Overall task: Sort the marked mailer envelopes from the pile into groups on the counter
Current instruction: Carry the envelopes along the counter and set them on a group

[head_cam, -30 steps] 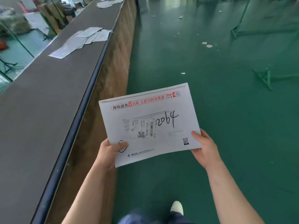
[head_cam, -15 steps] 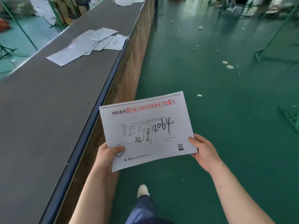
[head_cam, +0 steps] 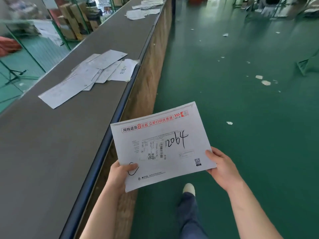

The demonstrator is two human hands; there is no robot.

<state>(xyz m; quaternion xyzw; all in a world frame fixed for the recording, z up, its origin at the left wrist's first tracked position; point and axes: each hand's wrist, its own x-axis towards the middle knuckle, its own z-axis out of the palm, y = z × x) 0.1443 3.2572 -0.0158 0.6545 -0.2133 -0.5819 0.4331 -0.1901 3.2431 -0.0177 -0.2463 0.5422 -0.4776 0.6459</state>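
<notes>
Bare counter (head_cam: 43,152) stretches wide at the near left — farther along, a spread of envelopes (head_cam: 89,75) covers its width.

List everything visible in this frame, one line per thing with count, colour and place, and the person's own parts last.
held envelope: one, white with a red banner and handwritten 2064, in both hands over the floor beside the counter
near group of envelopes: several, exact count unclear, white, overlapping on the counter ahead
far group of envelopes: several, white, further along the counter
counter: one, grey top with dark blue edge and wooden side, on the left
floor: green, on the right
paper scraps: several, white, scattered on the floor
left hand: grips the envelope's lower left corner
right hand: grips its lower right edge
shoe: one, white, stepping forward
</notes>
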